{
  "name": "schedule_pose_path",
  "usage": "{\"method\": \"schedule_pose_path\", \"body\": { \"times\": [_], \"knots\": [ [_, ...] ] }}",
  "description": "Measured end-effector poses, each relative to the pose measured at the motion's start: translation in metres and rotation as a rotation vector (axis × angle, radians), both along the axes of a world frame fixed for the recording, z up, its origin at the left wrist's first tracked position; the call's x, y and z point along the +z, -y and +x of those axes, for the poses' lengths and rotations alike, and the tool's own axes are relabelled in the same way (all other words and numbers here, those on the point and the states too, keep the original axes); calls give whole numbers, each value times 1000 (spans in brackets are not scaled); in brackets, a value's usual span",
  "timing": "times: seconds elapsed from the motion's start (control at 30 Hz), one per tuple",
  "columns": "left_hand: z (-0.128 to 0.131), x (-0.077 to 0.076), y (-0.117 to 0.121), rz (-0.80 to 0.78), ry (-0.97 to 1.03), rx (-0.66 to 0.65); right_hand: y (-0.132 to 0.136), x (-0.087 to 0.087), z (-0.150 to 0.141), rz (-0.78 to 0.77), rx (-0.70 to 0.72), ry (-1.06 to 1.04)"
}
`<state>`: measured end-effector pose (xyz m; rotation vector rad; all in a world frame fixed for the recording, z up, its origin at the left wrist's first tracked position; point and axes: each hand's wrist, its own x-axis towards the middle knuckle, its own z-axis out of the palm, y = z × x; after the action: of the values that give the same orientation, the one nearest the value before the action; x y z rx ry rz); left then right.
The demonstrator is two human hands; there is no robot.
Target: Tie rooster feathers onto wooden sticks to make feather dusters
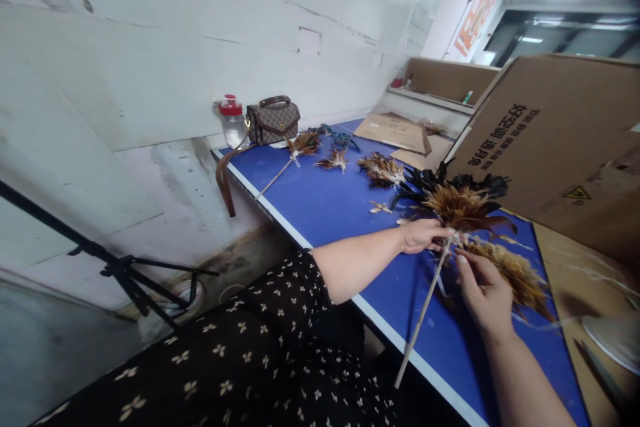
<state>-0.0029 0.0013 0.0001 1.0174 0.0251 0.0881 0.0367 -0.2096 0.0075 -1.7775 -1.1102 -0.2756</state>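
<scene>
The feather bunch (453,203) is held by the left hand (420,237) where the stick (423,313) meets it, presumably to steady the joint above the blue table (320,197); just beside, the right hand (490,293) is narrowed, its grip on anything indeterminable.

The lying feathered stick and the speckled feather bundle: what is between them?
A small brown feather bundle on the blue table, seen in the head view.

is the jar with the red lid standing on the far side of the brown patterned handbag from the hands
Yes, the clear jar with the red lid stands beyond the brown patterned handbag.
</scene>
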Motion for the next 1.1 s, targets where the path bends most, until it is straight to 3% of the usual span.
{"method": "schedule_pose_path", "body": {
  "times": [0.1, 0.23, 0.37, 0.77, 1.1],
  "knots": [
    [-2, -1, 5, 16, 2, -41, -4, -3, -3, -59, 58, -203],
    [-4, 2, 10, 47, -14, -62, -8, -5, -7, -94, 69, -291],
    [-5, 5, 12, 89, -72, 0, -6, -4, -4, -90, 18, -352],
    [-14, 13, 14, 35, -73, 126, -5, 1, -10, -151, 50, -348],
    [-9, 10, 12, 67, -63, 204, -2, 1, -10, -105, -78, -201]
  ]
}}
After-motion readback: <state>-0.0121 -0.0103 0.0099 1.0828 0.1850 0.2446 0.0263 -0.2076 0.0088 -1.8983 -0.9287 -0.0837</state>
